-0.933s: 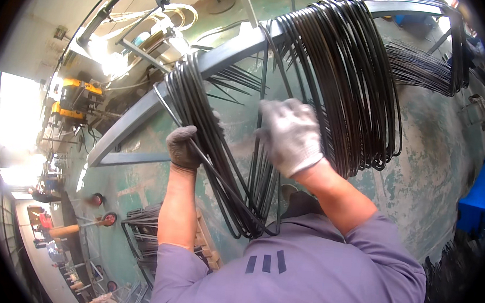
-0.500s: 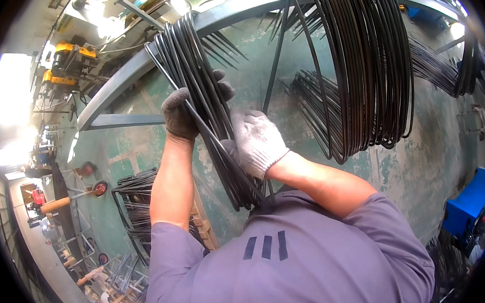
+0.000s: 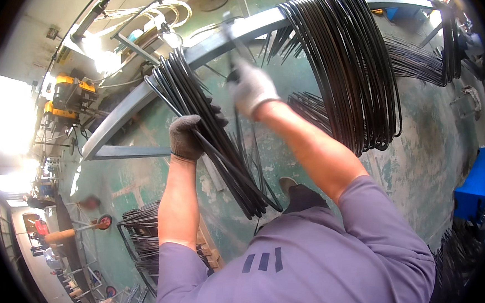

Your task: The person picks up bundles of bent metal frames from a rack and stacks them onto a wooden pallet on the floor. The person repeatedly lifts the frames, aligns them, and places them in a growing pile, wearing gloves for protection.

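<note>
I have the left hand point(image 3: 186, 137) closed around a narrow bundle of black rods point(image 3: 220, 153), thumb on the near side and fingertips showing past the far edge. The bundle hangs over a grey metal beam point(image 3: 129, 107) near its left end and slants down to the right, its lower bends packed close together in front of the wearer's body. One rod runs across the others, from the upper left to the lower right.

The right hand point(image 3: 252, 89) is raised beside the bundle, just below the beam and well apart from the left hand. I get it blurred, with a blurred streak above the fingers, so I cannot tell whether it holds anything or how wide it is. Both hands wear gloves, the left one looking darker to me.

Further right along the beam I see a much thicker bundle of dark rods point(image 3: 344, 74) hanging in long loops. Behind its left side, more rods point(image 3: 310, 108) lie low over the worn green floor point(image 3: 412, 187). At the lower left I can make out a stack of bent rods point(image 3: 142, 231) beside a wooden pallet point(image 3: 212, 252). A blue box point(image 3: 472, 190) stands at the far right, and yellow-and-black machines point(image 3: 67, 93) sit at the left. The wearer's purple-grey shirt point(image 3: 313, 267) fills the bottom.
</note>
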Tool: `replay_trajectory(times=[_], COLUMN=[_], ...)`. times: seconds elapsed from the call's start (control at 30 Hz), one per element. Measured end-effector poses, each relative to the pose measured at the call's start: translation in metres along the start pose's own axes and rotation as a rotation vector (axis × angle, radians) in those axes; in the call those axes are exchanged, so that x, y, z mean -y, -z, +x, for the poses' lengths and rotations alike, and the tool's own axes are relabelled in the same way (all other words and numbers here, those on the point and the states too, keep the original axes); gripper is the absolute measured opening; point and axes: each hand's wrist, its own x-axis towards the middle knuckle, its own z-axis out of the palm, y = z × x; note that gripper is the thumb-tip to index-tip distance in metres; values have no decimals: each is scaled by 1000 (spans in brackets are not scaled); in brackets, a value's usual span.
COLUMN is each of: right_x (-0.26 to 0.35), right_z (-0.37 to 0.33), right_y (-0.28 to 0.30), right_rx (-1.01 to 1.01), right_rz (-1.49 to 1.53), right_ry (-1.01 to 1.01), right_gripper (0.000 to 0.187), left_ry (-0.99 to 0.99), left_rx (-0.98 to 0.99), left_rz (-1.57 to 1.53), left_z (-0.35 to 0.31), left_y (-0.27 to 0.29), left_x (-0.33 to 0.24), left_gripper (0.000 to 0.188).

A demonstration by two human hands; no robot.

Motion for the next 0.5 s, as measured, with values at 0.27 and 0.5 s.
replay_trajectory(times=[0.27, 0.5], right_x=[-18, -7], right_z=[-41, -71], right_y=[34, -7], right_rx=[-355, 311], right_rz=[-220, 216], right_ry=[556, 52], right_gripper=[56, 98], left_ry=[-57, -44], left_rx=[-50, -7], left_rz=[39, 86], left_z=[-4, 15], left_y=[12, 5], left_x=[-2, 14], left_gripper=[63, 81])
